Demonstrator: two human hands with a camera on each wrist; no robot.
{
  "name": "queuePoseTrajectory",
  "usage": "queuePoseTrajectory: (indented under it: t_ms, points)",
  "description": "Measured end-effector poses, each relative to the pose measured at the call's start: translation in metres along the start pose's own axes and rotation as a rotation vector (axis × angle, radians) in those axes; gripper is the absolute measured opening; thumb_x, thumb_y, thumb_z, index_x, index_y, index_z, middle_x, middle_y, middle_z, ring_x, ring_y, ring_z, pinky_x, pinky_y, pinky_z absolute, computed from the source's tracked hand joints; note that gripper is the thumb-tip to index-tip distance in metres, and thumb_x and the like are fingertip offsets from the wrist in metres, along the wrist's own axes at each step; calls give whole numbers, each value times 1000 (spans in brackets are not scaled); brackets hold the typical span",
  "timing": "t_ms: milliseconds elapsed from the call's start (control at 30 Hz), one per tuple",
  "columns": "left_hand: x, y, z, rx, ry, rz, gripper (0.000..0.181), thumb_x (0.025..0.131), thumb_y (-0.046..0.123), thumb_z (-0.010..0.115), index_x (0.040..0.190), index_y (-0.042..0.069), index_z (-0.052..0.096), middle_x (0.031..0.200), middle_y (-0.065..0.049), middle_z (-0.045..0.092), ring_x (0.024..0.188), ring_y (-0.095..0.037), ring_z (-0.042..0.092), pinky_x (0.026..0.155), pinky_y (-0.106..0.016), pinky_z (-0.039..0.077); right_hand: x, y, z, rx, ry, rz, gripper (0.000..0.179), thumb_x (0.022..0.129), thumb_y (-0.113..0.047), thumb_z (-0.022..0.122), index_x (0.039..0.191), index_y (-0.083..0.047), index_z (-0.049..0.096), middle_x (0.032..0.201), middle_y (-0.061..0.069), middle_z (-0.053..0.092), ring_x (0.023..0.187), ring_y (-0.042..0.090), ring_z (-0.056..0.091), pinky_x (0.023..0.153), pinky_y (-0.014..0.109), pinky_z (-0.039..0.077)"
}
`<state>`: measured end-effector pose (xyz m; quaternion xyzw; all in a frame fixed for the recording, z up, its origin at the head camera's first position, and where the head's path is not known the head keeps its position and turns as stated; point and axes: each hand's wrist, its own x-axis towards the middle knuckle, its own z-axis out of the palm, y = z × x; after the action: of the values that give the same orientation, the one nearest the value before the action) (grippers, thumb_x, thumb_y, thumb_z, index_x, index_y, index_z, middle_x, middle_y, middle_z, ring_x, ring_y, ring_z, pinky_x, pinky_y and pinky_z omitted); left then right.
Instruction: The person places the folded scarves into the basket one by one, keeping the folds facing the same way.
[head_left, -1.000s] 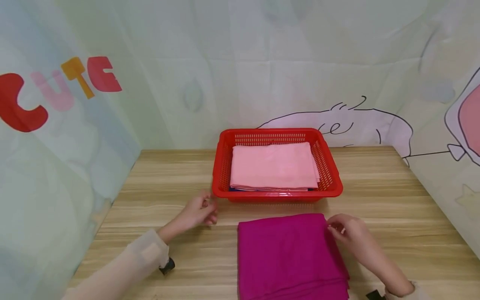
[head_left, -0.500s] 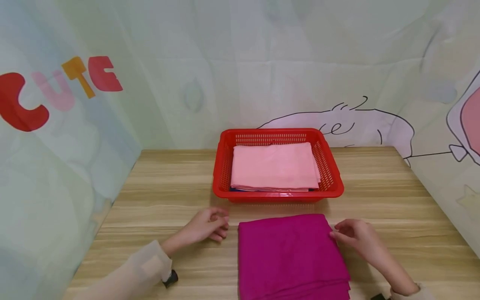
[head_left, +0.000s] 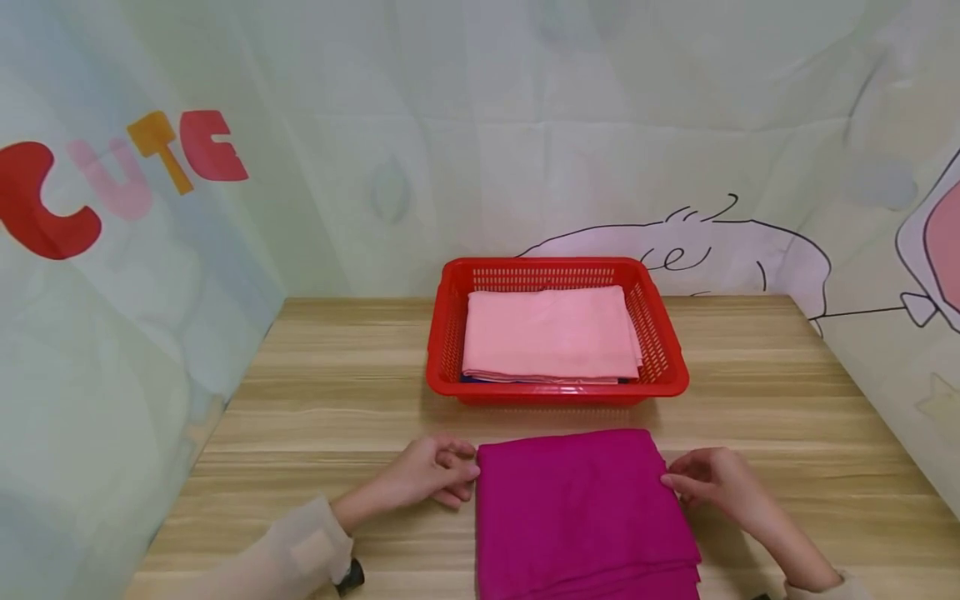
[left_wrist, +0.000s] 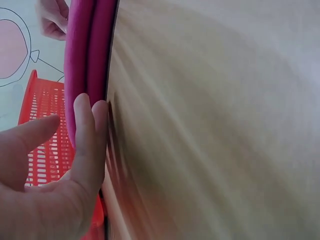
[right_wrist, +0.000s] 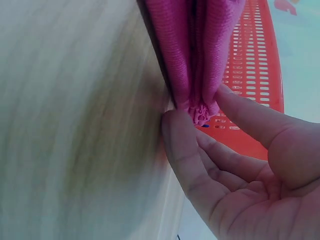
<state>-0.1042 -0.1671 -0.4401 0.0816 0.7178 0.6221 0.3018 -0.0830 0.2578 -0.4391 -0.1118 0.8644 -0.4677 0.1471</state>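
Observation:
A folded magenta cloth lies on the table in front of the basket, its layered edges showing in both wrist views. At its left edge, my left hand touches the folds with its fingertips, while the thumb stands apart from the cloth. My right hand is at the right edge, near the far corner. In the right wrist view the thumb meets the upper side and the index finger is at the lower side, pinching the edge between them.
Behind the cloth stands a red plastic basket with slotted walls. In it lies a folded pink cloth, with dark blue fabric showing beneath. A printed curtain hangs at the back and sides of the wooden table.
My left hand has moved from beside the basket's near left corner toward me and rightward, onto the cloth's left edge. My right hand has slid slightly toward me along the right edge.

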Motion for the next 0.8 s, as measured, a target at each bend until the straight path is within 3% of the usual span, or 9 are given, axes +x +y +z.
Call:
queuePoseTrajectory:
  t_ms: [400, 800]
  points:
    - [-5, 1, 10, 1, -7, -38, 42, 97, 6, 64, 127, -21, 51, 92, -22, 72, 80, -32, 73, 68, -40, 61, 2, 8, 3, 116, -63, -54, 18, 91, -1, 70, 93, 17, 67, 74, 8, 69, 53, 13, 63, 49, 34, 57]
    - [-7, -1, 16, -39, -3, -75, 26, 97, 8, 66, 109, -14, 61, 85, -21, 72, 71, -22, 73, 68, -40, 61, 2, 8, 6, 196, -103, 13, 18, 93, -1, 68, 85, 15, 65, 67, 4, 63, 50, 11, 60, 46, 36, 57]
